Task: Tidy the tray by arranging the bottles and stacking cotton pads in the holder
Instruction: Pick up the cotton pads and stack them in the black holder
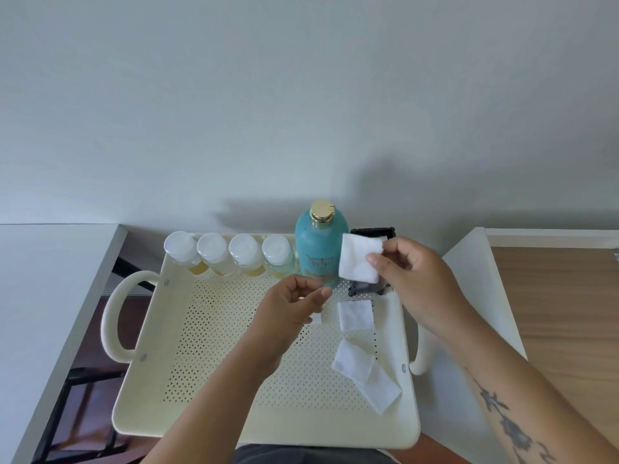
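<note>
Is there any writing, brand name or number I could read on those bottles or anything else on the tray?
Teal bottle: dark script lettering on its front, too blurred to read.
Four small clear bottles: no readable label or text.
Cotton pad in the right hand: plain white, no print.
Tray: no words or numbers.
So nothing here can be quoted.

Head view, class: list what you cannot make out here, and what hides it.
- Black plastic holder: inside hidden by the held white square cotton pad and right hand.
- Tall turquoise bottle: label too blurred.
- Left hand: whether it grips anything; fingers curl, hiding the palm.
</note>
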Tool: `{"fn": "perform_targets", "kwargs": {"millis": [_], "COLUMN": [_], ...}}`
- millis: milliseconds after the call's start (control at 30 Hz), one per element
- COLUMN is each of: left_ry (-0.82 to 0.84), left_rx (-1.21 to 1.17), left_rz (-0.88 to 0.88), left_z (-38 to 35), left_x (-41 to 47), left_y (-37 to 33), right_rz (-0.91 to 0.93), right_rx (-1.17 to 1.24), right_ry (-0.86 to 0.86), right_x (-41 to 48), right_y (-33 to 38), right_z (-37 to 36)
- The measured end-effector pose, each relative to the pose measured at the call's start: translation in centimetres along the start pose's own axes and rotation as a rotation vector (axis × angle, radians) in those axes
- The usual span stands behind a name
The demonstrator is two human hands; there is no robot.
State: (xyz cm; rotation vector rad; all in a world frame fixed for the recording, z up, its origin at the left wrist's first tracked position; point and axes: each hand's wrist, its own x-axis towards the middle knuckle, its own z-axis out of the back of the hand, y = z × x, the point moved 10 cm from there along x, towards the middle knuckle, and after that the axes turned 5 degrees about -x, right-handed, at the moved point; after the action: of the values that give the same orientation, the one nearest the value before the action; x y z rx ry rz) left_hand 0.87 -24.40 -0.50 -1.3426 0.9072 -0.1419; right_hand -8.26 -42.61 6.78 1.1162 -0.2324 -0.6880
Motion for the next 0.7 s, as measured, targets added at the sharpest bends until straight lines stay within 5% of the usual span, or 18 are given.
{"fn": "perform_targets", "kwargs": {"millis": [267, 567, 700], "left_ry": [-0.237, -0.205, -0.186], "left_rx": [0.562, 1.035, 1.097], "left_rz": [-0.075, -0.198, -0.204], "left_z": [4.7, 3.2, 3.2], "left_x": [3.4, 4.1, 4.2], "left_y": [3.6, 5.0, 5.6], "right_rz": [-0.012, 0.405, 0.494], "right_rx": [-0.316, -0.722, -0.862], "right_ry": [-0.044, -0.313, -0.187], "right_x": [4.2, 1.5, 0.5], "right_y": [-2.1, 2.0, 0.9], "right_z": [2.2, 1.6, -0.1]}}
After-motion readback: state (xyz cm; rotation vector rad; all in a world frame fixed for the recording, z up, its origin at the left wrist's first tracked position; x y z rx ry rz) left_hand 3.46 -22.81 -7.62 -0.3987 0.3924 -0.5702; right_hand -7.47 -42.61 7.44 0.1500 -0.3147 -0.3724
